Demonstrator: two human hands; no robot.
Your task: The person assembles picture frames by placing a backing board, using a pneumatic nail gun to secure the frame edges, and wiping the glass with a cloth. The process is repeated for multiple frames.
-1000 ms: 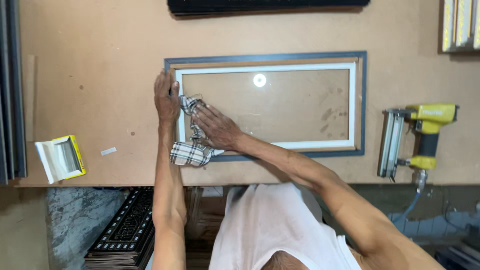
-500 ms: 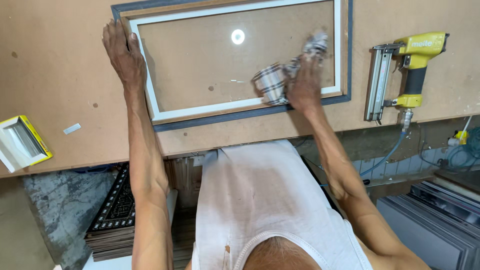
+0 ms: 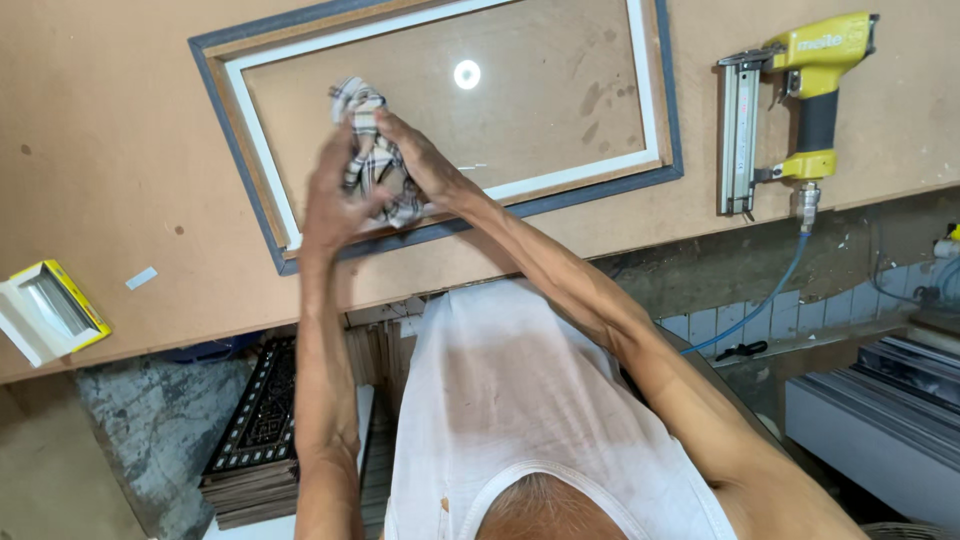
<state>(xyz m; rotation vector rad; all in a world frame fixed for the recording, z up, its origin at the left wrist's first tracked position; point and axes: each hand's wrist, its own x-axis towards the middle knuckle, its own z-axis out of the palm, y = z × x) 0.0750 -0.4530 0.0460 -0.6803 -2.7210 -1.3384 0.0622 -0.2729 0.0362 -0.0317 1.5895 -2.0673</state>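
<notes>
White cotton of the person's vest fills the near foreground, and from it both bare arms reach out over the edge of the brown board worktop [image 3: 120,120]. Half a second ago the arms were spread wide, the left hand pressed flat on the frame's left corner and the right one rubbing the cloth at the far right end of the glass; now the two have come together at the near left part of the frame. The left hand [image 3: 330,195] has lifted off the corner and curls around the checked cloth [image 3: 372,160] from the left, while the right hand [image 3: 425,160] grips the same cloth from the right, so the rag sits bunched between them, just above the glass [image 3: 530,110] near the frame's lower rail. That reads as a pause in wiping, with the cloth being gathered or refolded rather than pushed across the pane. The picture frame [image 3: 672,130], blue-grey outside with a white inner border, lies flat and unheld, its glass showing smudges toward the right end. Farther right a yellow nail gun [image 3: 810,90] rests on the board with its blue hose hanging off the edge, and a small yellow-and-white box [image 3: 50,310] sits at the left.
</notes>
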